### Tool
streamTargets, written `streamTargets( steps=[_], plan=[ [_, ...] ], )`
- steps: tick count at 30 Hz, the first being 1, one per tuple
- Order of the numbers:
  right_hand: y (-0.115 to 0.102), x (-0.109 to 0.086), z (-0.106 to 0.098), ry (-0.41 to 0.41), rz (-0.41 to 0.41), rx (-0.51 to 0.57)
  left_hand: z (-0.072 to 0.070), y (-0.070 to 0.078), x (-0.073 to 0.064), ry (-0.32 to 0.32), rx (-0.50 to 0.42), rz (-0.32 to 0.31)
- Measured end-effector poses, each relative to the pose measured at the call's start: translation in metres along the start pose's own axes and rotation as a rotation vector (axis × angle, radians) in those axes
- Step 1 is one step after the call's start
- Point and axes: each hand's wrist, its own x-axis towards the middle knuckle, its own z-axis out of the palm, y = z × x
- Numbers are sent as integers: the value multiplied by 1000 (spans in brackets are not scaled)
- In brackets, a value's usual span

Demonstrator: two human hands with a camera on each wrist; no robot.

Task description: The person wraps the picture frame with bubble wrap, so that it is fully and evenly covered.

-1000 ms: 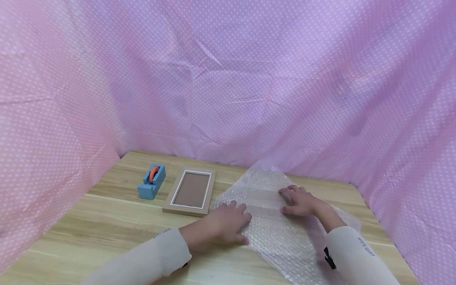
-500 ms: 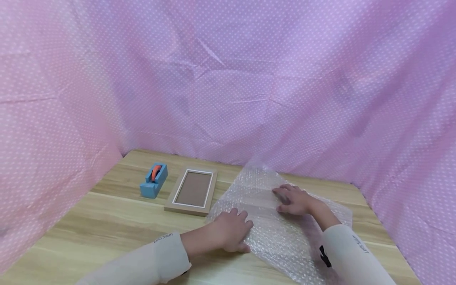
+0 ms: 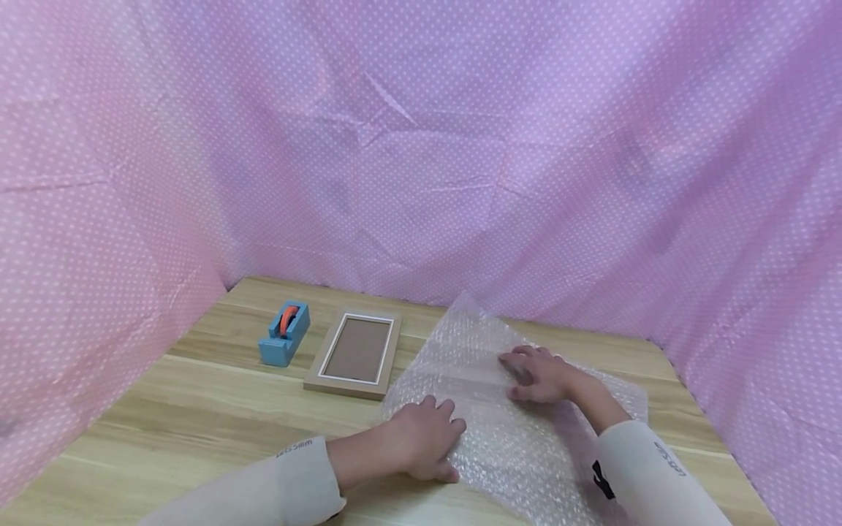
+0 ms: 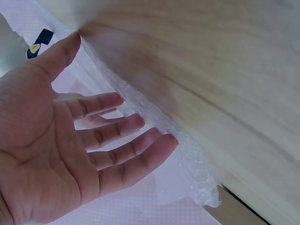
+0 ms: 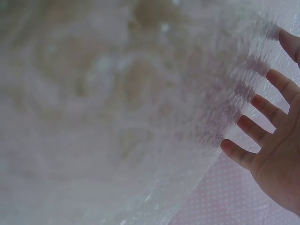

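Note:
A sheet of clear bubble wrap (image 3: 487,409) lies spread over the right half of the table, turned cornerwise. My left hand (image 3: 427,442) touches its left edge, fingers spread and gently bent; in the left wrist view the fingertips (image 4: 164,143) meet the wrap's border and the thumb tip reaches the wood. Farther right, my right hand (image 3: 542,376) rests its fingertips on top of the sheet. The right wrist view has those fingers (image 5: 255,131) spread against the wrap. To the left of the sheet lies a wooden picture frame (image 3: 388,358) with a white inner border.
A blue tape dispenser (image 3: 276,352) with an orange roll stands left of the picture frame. The wood-grain table (image 3: 217,409) is enclosed by pink dotted cloth (image 3: 427,183) at the back and both sides.
The bubble wrap has settled flatter and shifted left, its right corner drawn in. My right hand has slid a little left; my left hand has come slightly nearer the front.

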Motion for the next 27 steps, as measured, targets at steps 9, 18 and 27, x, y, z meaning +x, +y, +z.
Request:
streamTargets(
  steps=[9,18,27],
  plan=[
    [-4,-2,1,19,-15,-30,2,1,-4,32,40,6],
    [-3,-16,-8,111,-28,-63,2,2,-5,39,39,11],
    [24,-48,-22,195,-4,45,0,2,-6,31,65,-7]
  ],
)
